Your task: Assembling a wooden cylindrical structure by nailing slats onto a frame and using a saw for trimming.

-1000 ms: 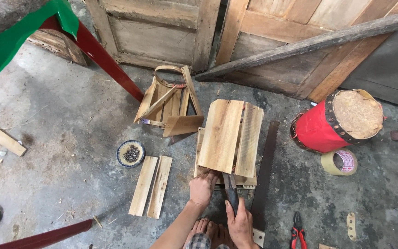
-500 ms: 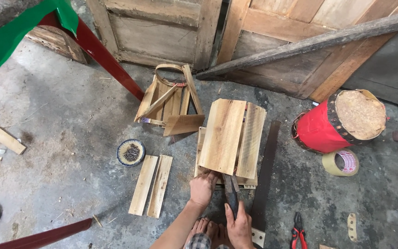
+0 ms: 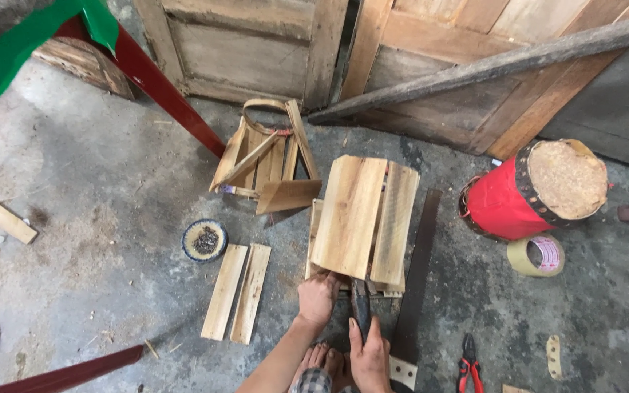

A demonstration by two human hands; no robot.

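A small structure of pale wooden planks lies on the concrete floor in front of me. My left hand grips its near lower edge. My right hand is shut on the dark handle of a tool whose head points at the bottom edge of the planks, between the two hands. A long dark saw blade lies beside the planks on the right. My bare toes show between the hands.
Two loose slats and a small round tin of nails lie to the left. A slatted wooden frame stands behind. A red drum-like stool, a tape roll and red pliers are on the right. Wooden doors behind.
The hands and tool stay at the near edge of the planks with only slight shifts. Nothing else has moved.
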